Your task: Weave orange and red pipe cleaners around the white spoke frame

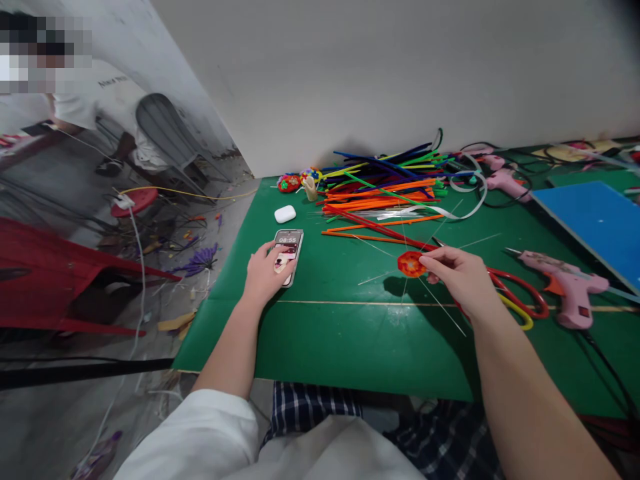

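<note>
My right hand [457,273] pinches the edge of a small orange-red disc [411,264] wound in rings, with thin stiff wires spreading out from it like spokes. It is held just above the green table [340,340]. At the left, my left hand [267,273] is closed over a smartphone [296,257] with a lit screen, its thumb and finger lying across the glass. Scissors with red handles [523,293] and a yellow-handled tool [517,312] lie beside my right wrist, partly hidden by it.
Pipe cleaners [385,190] in many colours are heaped at the back. A white earbud case [285,214] sits near the phone. On the right are a pink glue gun [570,280] and a blue board [595,223]. A person [113,100] sits at far left.
</note>
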A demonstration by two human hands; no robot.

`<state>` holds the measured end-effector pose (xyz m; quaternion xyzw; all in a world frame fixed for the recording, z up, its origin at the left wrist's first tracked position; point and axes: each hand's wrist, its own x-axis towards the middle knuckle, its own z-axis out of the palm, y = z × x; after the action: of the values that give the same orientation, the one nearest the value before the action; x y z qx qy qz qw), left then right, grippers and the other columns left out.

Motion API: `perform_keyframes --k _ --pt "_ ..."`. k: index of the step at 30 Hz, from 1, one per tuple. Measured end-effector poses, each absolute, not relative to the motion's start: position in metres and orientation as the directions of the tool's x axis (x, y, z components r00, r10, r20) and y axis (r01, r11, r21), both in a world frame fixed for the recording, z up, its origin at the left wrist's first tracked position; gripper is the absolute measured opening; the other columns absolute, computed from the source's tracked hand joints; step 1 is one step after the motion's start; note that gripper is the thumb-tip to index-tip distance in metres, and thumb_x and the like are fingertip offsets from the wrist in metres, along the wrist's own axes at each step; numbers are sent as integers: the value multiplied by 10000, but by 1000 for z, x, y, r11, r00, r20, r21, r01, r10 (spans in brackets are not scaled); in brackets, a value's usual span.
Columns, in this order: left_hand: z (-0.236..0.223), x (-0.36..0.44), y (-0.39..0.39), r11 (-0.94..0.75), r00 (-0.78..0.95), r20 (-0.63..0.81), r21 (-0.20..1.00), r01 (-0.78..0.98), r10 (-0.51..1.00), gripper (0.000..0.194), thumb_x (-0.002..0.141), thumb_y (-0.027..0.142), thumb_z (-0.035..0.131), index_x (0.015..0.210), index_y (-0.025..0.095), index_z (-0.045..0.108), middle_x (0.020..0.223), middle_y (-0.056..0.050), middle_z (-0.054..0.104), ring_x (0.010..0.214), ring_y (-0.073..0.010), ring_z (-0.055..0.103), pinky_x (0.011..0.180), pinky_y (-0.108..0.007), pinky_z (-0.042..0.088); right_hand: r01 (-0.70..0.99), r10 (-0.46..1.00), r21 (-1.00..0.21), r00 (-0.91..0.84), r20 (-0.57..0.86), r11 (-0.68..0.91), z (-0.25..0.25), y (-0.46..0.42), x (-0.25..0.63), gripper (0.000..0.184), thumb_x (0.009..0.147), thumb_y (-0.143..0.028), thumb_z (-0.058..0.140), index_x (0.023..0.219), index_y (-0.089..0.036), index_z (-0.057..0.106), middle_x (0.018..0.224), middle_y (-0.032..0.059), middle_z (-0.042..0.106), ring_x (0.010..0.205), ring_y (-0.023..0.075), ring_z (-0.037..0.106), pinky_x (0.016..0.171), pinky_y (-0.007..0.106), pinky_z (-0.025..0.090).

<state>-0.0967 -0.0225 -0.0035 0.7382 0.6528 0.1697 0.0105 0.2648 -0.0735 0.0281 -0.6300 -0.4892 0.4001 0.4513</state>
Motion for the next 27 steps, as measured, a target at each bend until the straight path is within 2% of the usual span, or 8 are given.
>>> perform_keyframes --k 27 --pt "-5 -95 -23 -131 76 238 224 966 968 374 773 440 496 1069 232 593 1228 -104 486 1165 -265 442 972 -452 325 252 976 -959 200 -80 -130 28 -73 264 225 655 -383 688 730 -173 650 616 0 605 487 91 516 493 229 462"
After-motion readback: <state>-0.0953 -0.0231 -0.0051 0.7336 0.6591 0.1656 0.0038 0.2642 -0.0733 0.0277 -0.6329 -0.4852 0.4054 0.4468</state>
